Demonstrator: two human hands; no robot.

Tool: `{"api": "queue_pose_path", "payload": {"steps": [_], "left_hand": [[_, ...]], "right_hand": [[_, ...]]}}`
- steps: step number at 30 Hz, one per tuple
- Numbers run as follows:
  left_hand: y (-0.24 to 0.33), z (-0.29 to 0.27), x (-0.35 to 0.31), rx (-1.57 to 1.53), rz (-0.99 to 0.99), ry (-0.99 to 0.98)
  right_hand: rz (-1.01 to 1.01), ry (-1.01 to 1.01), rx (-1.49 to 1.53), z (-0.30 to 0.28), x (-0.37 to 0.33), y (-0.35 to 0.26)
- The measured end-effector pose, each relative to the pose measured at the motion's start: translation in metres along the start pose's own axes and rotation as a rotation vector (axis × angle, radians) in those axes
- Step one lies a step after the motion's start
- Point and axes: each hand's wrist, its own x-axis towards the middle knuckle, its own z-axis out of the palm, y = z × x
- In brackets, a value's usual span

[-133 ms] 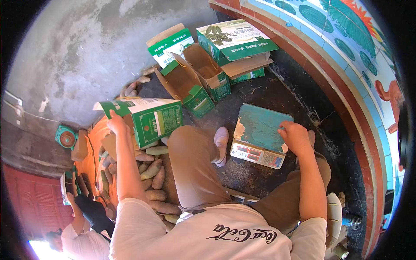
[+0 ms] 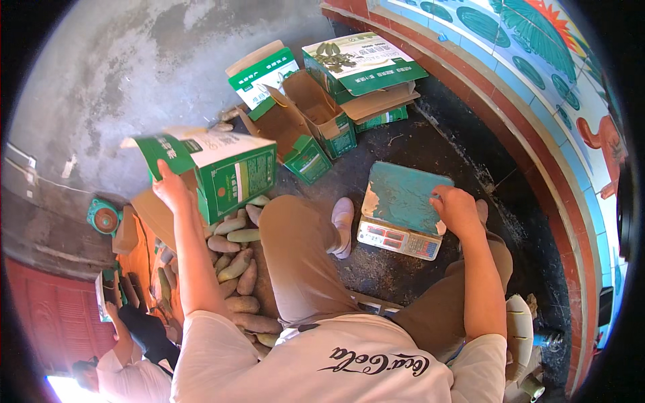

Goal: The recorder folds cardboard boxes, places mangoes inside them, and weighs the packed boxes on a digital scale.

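Observation:
My left hand [image 2: 172,189] grips the flap of a green and white cardboard box [image 2: 243,180], lifted at the left over a heap of long pale-green radishes [image 2: 235,264]. The box's underside and inner parts are mostly hidden. On the dark floor to the right lies a digital weighing scale [image 2: 407,193] with a worn teal plate and red displays. My right hand [image 2: 457,209] is at the right edge of that plate, its fingers curled in; nothing shows in them. Whether the fingertips press on the plate is hard to tell.
Two open boxes [image 2: 306,111] stand ahead, beside a closed white-topped box [image 2: 363,57] and another box [image 2: 262,74]. A green fan-like device [image 2: 104,216] is by the left wall. Another person [image 2: 127,366] handles a box at lower left. A tiled wall [image 2: 537,67] curves along the right.
My left hand has moved slightly left with the box, tilting it and uncovering more radishes beneath. My right hand stays by the scale.

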Motion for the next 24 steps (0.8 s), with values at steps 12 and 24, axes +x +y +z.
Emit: {"api": "queue_pose_path", "payload": {"steps": [12, 24], "left_hand": [[0.121, 0.035, -0.105, -0.201, 0.405, -0.504], [0.079, 0.139, -0.248, -0.181, 1.136, -1.217]], "right_hand": [[0.156, 0.315, 0.369, -0.011, 0.003, 0.019], [0.422, 1.006, 0.851, -0.051, -0.006, 0.054]]}}
